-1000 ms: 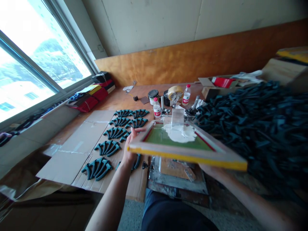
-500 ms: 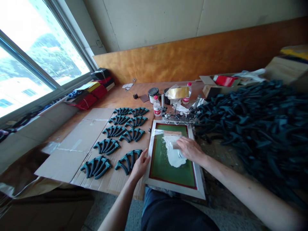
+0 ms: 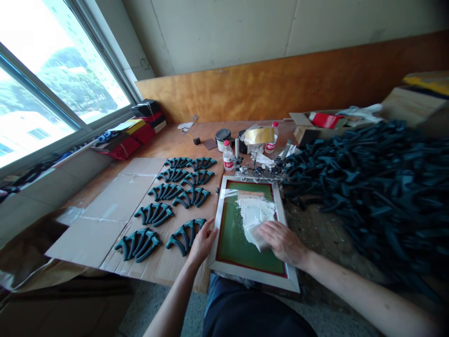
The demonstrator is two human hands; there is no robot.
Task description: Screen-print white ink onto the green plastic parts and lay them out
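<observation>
A framed green screen (image 3: 228, 238) lies in front of me, its pale frame (image 3: 252, 277) joined at the far edge to a metal clamp (image 3: 257, 177). White paste (image 3: 250, 213) is spread over the middle and right of the mesh. My right hand (image 3: 282, 241) grips a pale flat scraper (image 3: 258, 236), its edge in the paste; the fingers hide part of it. My left hand (image 3: 203, 241) rests at the frame's left side, fingers apart, holding nothing. Close by on its left lies a dark green fan-shaped group of curved parts (image 3: 185, 235).
More curved parts (image 3: 163, 192) lie in rows on cardboard (image 3: 94, 220). A large heap of dark parts (image 3: 358, 178) is at the right. Behind the screen stand a red-capped bottle (image 3: 228, 157), a tub (image 3: 223, 138) and a yellow wrapped block (image 3: 258, 135).
My right hand has moved the scraper toward me across the screen, and the white paste reaches a little nearer the front. My left hand has stayed at the frame.
</observation>
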